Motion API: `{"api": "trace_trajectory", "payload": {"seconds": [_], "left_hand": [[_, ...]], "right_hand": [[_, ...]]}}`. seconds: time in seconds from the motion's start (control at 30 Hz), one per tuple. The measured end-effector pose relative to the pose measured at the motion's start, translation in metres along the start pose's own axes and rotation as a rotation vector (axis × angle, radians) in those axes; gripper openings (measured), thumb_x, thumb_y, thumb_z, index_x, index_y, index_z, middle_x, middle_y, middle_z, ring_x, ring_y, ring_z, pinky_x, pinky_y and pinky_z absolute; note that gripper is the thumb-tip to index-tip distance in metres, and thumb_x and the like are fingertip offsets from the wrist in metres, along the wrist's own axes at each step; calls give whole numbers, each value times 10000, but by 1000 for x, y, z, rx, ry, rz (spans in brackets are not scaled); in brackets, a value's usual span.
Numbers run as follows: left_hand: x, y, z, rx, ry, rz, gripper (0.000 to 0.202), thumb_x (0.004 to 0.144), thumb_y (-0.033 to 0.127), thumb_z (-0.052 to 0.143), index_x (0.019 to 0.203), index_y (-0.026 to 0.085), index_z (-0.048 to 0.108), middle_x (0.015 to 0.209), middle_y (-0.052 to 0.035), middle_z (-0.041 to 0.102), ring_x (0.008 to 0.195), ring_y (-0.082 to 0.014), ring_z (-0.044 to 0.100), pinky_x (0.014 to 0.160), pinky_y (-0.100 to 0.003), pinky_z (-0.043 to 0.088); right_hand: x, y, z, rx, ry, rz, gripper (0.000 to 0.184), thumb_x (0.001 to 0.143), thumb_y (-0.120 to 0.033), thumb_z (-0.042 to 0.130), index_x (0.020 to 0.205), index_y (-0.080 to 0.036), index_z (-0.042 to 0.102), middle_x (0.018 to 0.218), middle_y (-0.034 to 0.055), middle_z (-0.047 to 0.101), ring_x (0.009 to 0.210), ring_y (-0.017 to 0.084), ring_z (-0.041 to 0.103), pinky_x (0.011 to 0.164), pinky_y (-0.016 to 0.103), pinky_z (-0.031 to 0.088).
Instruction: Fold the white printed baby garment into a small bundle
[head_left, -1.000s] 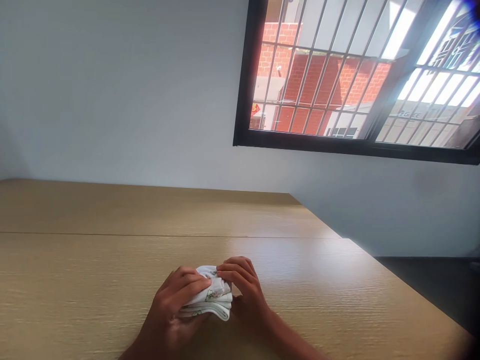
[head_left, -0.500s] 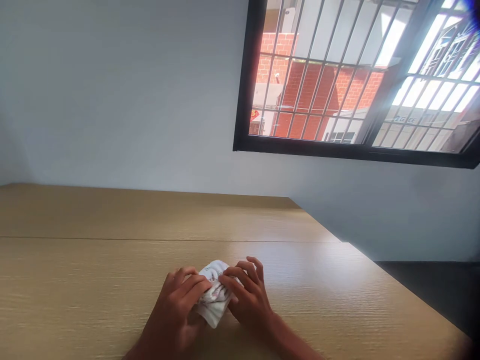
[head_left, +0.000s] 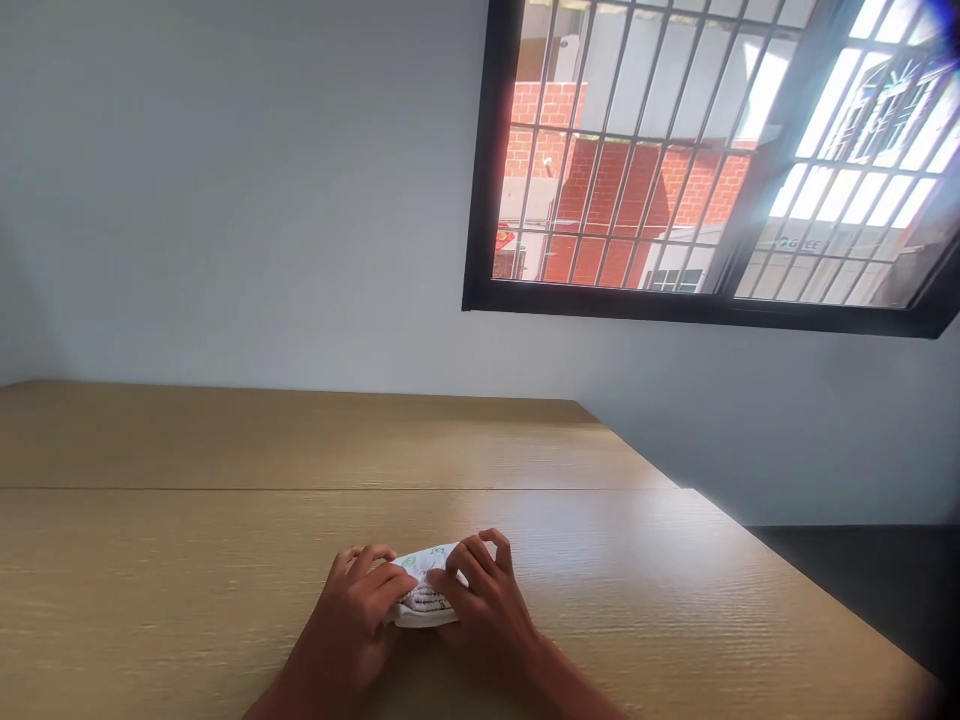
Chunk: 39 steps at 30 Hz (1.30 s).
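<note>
Between my two hands is a small, soft-looking white cloth [head_left: 426,612] with green marks on its upper part and dark lines of print lower down. Its exact kind is hard to make out. My left hand [head_left: 362,605] grips the left end, fingers curled over the top. On the right end my right hand [head_left: 486,590] closes with bent fingers, the outer ones lifted a little. The thumbs and both ends of the cloth are partly hidden by the hands. The cloth is low over the near part of the wooden table [head_left: 187,560].
A thin seam [head_left: 225,489] runs across the tabletop, and its right edge slants away towards a dark area [head_left: 847,570]. Behind the table rises a pale wall [head_left: 240,200] with a barred, black-framed window [head_left: 585,297] at the upper right.
The crumpled, tilted cloth has turned between my hands and now lies flatter and more level, with different print showing. Both hands stay on it. The view has tipped slightly.
</note>
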<state>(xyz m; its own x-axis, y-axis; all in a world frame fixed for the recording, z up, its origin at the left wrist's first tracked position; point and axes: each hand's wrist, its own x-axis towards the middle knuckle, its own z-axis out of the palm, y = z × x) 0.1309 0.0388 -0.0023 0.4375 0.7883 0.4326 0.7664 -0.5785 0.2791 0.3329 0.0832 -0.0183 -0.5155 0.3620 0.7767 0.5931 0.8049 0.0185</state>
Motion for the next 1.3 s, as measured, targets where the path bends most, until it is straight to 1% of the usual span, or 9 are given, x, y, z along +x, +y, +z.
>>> {"api": "trace_trajectory", "payload": {"seconds": [0.13, 0.23, 0.33, 0.43, 0.67, 0.9, 1.1, 1.2, 1.3], "left_hand": [[-1, -5, -1, 49, -54, -83, 373, 792, -23, 492, 1036, 220, 637, 1102, -26, 705, 1180, -309, 522, 983, -530, 335], [-5, -9, 0, 97, -47, -106, 426, 794, -15, 482, 1118, 230, 610, 1186, -30, 682, 1252, -323, 480, 1042, -592, 260], [-8, -8, 1, 86, -44, -68, 381, 849, 120, 560, 1210, 241, 572, 1264, -40, 648, 1296, -339, 446, 1079, -620, 209], [-8, -4, 1, 34, -38, -30, 397, 881, 236, 608, 1271, 254, 539, 1320, -38, 612, 1328, -316, 422, 1108, -570, 233], [-4, -3, 4, -96, -79, -76, 200, 957, 226, 543, 1129, 278, 629, 1216, -23, 657, 1190, -262, 544, 1033, -482, 381], [-4, -5, 7, -216, -1, -166, 162, 942, 253, 573, 1089, 258, 642, 1158, -48, 660, 1152, -277, 548, 1031, -496, 362], [-1, 1, 6, -287, -34, -194, 82, 935, 219, 572, 899, 218, 645, 961, -29, 657, 948, -234, 592, 886, -400, 458], [1, 4, 6, -316, -26, -217, 136, 939, 227, 567, 818, 205, 625, 891, -28, 641, 887, -219, 595, 807, -354, 484], [1, 6, 6, -325, -12, -226, 130, 956, 234, 535, 878, 203, 633, 933, -40, 644, 912, -220, 592, 845, -371, 484]], "right_hand": [[1, -2, -3, 93, -144, 159, 369, 620, -173, 679, 980, -225, 613, 900, 26, 594, 899, 232, 514, 1039, 488, 237], [2, -6, -6, 122, -231, 201, 347, 689, -252, 719, 1020, -244, 613, 952, 34, 607, 964, 253, 515, 1081, 513, 184], [3, -11, -8, 132, -265, 182, 333, 763, -288, 701, 1082, -256, 610, 1012, 44, 609, 1016, 255, 511, 1094, 515, 164], [4, -13, -10, 162, -265, 170, 353, 732, -242, 686, 1077, -245, 608, 1030, 48, 603, 1015, 244, 516, 1094, 509, 168], [7, -8, -9, 216, -207, 294, 143, 612, -128, 618, 722, -204, 568, 780, 5, 588, 840, 203, 526, 979, 438, 300], [7, -5, -9, 165, -280, 202, 159, 597, -106, 594, 715, -199, 543, 764, 2, 578, 812, 188, 517, 929, 394, 326], [9, -9, -7, 160, -336, 245, 143, 582, -111, 574, 673, -203, 513, 737, 11, 577, 773, 193, 511, 776, 343, 360], [8, -10, -6, 167, -332, 253, 143, 572, -126, 565, 660, -200, 480, 727, 11, 569, 764, 192, 513, 791, 359, 364], [6, -11, -7, 172, -304, 237, 166, 571, -134, 568, 693, -200, 478, 755, 10, 568, 782, 195, 519, 850, 393, 362]]}}
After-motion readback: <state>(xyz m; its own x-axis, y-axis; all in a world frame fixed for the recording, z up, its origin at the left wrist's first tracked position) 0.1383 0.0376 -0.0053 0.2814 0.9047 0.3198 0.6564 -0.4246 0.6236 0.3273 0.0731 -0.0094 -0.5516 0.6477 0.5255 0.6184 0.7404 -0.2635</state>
